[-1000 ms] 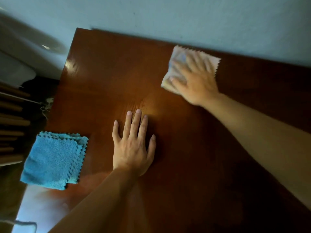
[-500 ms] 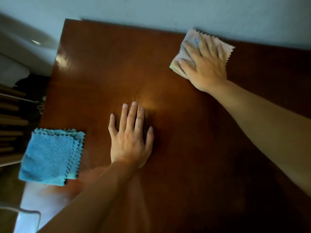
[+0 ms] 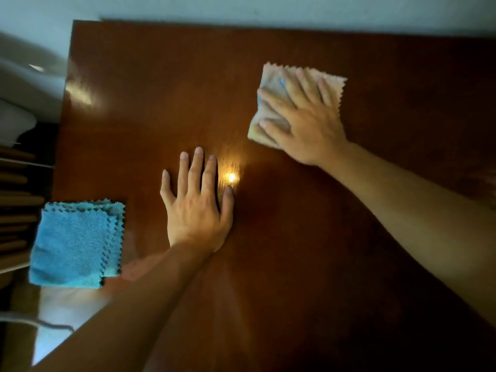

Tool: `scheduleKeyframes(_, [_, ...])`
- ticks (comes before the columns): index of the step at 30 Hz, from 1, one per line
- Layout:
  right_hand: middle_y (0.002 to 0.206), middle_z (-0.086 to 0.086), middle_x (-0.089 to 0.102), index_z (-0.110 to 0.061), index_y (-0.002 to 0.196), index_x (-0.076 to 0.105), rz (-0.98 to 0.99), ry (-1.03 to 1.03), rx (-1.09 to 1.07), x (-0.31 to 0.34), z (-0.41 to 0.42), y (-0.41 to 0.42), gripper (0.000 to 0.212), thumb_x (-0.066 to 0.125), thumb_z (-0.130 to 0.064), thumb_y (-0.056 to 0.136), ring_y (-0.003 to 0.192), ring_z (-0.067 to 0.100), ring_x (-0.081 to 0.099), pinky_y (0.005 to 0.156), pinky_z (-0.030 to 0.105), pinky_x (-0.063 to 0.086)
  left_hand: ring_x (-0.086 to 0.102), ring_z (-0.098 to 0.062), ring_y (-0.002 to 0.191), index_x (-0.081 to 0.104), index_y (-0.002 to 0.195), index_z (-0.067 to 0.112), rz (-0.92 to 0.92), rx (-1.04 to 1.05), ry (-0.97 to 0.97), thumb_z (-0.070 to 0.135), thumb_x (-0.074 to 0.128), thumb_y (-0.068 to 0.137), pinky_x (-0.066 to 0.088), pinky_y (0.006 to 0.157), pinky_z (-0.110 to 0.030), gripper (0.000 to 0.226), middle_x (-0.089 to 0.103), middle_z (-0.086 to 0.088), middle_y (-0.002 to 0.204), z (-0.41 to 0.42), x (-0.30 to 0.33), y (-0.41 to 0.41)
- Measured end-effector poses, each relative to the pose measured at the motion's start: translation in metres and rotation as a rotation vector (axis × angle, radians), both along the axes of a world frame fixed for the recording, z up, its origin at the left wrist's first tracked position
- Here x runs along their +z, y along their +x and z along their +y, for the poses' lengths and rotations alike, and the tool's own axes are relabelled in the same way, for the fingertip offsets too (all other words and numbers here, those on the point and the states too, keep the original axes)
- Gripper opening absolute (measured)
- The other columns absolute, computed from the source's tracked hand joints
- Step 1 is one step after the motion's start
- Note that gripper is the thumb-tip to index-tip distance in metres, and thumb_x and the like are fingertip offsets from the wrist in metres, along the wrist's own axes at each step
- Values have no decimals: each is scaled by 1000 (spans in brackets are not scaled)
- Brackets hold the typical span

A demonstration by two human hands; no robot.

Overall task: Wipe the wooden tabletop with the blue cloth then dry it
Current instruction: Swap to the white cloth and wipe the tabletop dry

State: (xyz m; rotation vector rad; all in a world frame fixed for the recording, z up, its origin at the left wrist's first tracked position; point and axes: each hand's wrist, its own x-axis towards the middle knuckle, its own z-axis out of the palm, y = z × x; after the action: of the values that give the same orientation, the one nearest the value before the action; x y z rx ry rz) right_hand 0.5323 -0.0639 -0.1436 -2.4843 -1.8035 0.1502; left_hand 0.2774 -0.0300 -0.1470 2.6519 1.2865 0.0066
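Note:
A glossy dark wooden tabletop [image 3: 308, 264] fills most of the view. A folded blue cloth [image 3: 76, 242] with zigzag edges lies at the table's left edge, untouched. My right hand [image 3: 303, 122] presses flat, fingers spread and straight, on a pale pinkish cloth [image 3: 271, 87] in the far middle of the table. My left hand [image 3: 197, 208] rests flat on the bare wood in the middle, fingers straight, to the right of the blue cloth and apart from it.
A pale wall [image 3: 268, 9] runs along the table's far edge. Wooden slats [image 3: 16, 208] and a white object [image 3: 13, 122] stand off the left side. A bright light reflection [image 3: 230, 177] shines beside my left fingers.
My right hand has slid the pale cloth back from the wall edge toward me, after pushing it out there. My left hand stays flat in the same spot; the blue cloth has not moved.

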Motion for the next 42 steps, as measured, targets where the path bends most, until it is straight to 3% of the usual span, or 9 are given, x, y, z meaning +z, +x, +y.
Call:
scheduleKeyframes(4, [170,6,20,-43,155,35,11,15,-75,-1,6,-9,61,24,-64,100,159,31,10,127,55,7,4,-23,155,29,156,15,-16,-5,0,50,27,104,4,122,-55,63,19,-6,166,-1,0,0])
scheduleKeyframes(10, [172,6,15,-43,157,30,29,-26,78,-4,-94,-90,61,21,-68,102,159,31,6,127,57,9,4,-25,155,26,156,15,-25,-21,2,50,26,104,4,122,-57,64,18,-7,167,1,1,-1])
scheduleKeyframes(16, [171,5,18,-41,158,30,21,-21,-70,4,-48,-50,60,22,-62,102,159,30,8,128,54,5,4,-25,155,25,157,16,-21,-17,6,51,24,103,3,122,-56,64,17,-5,167,0,-2,0])
scheduleKeyframes(20, [171,7,19,-42,157,31,49,0,-99,2,-68,-81,59,21,-61,103,159,32,9,127,55,8,3,-25,155,25,157,16,-31,-21,-1,52,24,102,2,122,-57,65,16,-5,167,1,-3,-1])
scheduleKeyframes(24, [170,6,22,-41,157,35,44,32,-12,-4,-141,-154,58,30,-63,103,158,32,13,125,59,17,2,-25,155,24,157,16,-45,-28,-8,52,23,102,2,122,-57,66,15,-5,167,0,-3,-1])
scheduleKeyframes(27, [170,7,20,-39,158,33,50,-2,64,-5,-145,-147,62,31,-65,102,159,31,11,126,58,14,1,-25,155,24,157,17,-50,-29,-17,52,22,101,2,122,-58,66,14,-5,168,2,-4,-4])
scheduleKeyframes(34, [172,8,15,-41,159,28,14,6,-151,-2,-114,-130,65,26,-68,99,159,32,7,128,54,6,0,-27,155,26,157,23,-85,-63,-39,53,24,100,-2,121,-58,64,15,-1,168,5,-3,-1])
scheduleKeyframes(38, [169,9,22,-39,156,37,53,62,-51,-6,-171,-213,60,38,-64,101,158,33,15,125,58,19,1,-27,155,32,155,29,-121,-97,-68,53,27,99,-5,120,-59,61,20,3,167,4,-2,-7])
scheduleKeyframes(42, [169,9,21,-40,156,36,13,-7,148,-3,-181,-197,60,37,-63,101,158,32,14,125,58,19,3,-28,155,36,153,30,-132,-137,-66,51,32,97,-4,120,-61,59,23,4,166,4,3,-11])
